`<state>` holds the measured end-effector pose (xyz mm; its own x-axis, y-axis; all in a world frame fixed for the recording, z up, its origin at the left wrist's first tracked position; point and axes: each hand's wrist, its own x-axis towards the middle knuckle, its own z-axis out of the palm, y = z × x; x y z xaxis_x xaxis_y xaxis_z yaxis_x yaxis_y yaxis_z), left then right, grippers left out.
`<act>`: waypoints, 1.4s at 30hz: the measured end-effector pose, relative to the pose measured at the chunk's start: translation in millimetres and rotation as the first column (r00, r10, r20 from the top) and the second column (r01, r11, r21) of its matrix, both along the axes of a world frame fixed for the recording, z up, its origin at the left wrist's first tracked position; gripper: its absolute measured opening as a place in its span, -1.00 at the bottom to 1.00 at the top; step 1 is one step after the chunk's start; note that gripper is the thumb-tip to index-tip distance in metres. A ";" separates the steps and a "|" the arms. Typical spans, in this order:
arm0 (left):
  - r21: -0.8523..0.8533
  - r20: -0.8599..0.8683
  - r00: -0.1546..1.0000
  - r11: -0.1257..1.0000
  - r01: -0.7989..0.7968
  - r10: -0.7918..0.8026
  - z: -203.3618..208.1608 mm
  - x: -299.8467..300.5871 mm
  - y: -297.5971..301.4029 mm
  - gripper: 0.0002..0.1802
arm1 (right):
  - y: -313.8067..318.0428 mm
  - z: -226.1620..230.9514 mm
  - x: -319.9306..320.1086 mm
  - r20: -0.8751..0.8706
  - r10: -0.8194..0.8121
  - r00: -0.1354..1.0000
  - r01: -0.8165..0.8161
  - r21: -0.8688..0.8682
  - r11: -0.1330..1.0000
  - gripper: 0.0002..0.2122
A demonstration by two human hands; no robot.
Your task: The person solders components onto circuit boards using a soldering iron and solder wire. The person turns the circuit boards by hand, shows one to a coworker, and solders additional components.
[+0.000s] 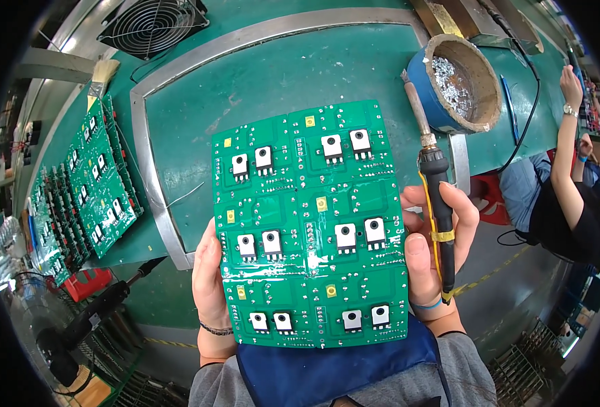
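Observation:
A green circuit board panel (290, 227) is held up in front of me, its face tilted toward me. Black transistors with pale metal faces stand in pairs across it, beside small yellow parts and solder joints. My left hand (209, 288) grips its left edge, thumb in front and the other fingers hidden behind. At the right edge, my right hand (423, 268) steadies the board with the thumb. That same hand also holds a soldering iron (438, 178) with a black handle and yellow tape, its tip pointing up toward the blue-sided round pot (422, 95).
Silvery solder scraps (450, 88) lie in the pot. A metal frame (142, 146) borders the green bench mat. Several upright circuit boards (89, 180) stand at left, near a brush (100, 80). A black fan (153, 28) sits at the back. Another person's arm (566, 146) shows at right.

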<state>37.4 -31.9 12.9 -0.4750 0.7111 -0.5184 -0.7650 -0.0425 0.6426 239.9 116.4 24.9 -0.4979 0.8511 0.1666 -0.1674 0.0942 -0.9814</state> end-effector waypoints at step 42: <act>0.083 -0.150 0.984 0.990 0.111 -0.097 -1.3 -7.2 -6.7 -0.53 | -1.1 -4.8 7.5 -0.083 0.104 0.991 -0.082 0.232 0.969 -0.40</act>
<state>30.2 -38.6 11.6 -0.4613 0.8015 -0.3805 -0.6672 -0.0307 0.7442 247.4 115.4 20.1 -0.5460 0.7360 0.4003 -0.2766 0.2926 -0.9154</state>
